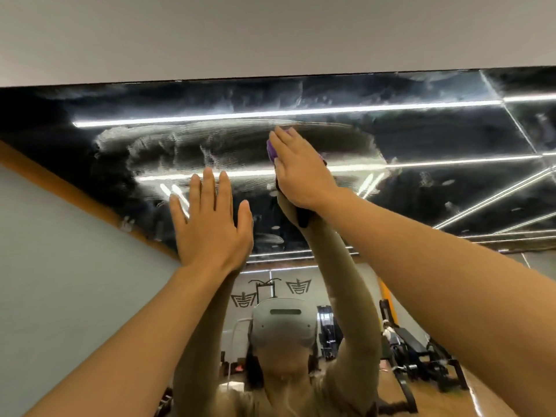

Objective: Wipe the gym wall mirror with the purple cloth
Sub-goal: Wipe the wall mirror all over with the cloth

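Here the right hand [301, 173] is pressing a crumpled purple cloth [271, 150] flat-fingered against the streaky glass mirror [421, 139], while the left hand [212, 224] is lying open, fingers spread, on it.

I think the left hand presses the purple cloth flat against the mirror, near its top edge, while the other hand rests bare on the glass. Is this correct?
Not quite: the hands are swapped. In the head view, the right hand presses the purple cloth flat against the mirror, near its top edge, while the left hand rests bare on the glass.
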`<state>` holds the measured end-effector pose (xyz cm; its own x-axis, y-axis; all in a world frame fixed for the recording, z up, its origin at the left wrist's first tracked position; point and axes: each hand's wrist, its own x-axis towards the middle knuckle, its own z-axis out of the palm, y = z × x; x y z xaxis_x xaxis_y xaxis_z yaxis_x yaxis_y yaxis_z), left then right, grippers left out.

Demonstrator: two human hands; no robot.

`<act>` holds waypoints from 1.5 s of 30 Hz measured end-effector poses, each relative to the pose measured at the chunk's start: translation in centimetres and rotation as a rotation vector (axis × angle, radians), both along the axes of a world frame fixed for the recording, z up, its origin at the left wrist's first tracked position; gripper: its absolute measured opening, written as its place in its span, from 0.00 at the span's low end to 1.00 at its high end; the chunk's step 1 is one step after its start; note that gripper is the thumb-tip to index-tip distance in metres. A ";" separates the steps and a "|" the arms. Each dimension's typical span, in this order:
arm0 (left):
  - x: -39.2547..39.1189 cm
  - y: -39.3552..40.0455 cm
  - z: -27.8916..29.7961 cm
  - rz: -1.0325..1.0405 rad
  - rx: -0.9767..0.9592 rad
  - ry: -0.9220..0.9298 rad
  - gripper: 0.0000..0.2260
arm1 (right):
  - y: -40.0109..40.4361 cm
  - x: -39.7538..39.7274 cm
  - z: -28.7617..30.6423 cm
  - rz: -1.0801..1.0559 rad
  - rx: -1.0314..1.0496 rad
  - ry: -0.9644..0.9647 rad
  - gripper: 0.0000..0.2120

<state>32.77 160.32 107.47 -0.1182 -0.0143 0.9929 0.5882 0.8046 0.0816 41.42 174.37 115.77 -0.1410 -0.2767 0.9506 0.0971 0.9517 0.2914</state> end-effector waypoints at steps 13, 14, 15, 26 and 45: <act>-0.3 -0.2 0.0 0.002 -0.016 0.027 0.34 | 7.9 3.5 -0.3 -0.029 -0.271 0.111 0.26; -0.3 -0.2 -0.1 0.001 -0.015 0.029 0.34 | 6.5 2.9 -0.6 -0.021 -0.257 0.111 0.27; -0.3 -0.2 -0.1 -0.002 -0.010 0.029 0.34 | 5.0 2.2 -0.9 -0.006 -0.228 0.102 0.28; -0.9 -1.3 -0.4 -0.026 -0.034 0.064 0.32 | 4.1 1.8 -2.1 0.069 0.036 -0.078 0.25; -2.0 -3.9 -1.8 -0.066 -0.144 0.093 0.35 | 7.1 2.5 -8.2 0.106 -0.176 0.012 0.29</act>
<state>30.80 156.45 105.63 -0.0216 0.1333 0.9908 0.6395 0.7636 -0.0888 43.90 181.43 107.54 -0.1088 -0.1189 0.9869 -0.0036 0.9929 0.1193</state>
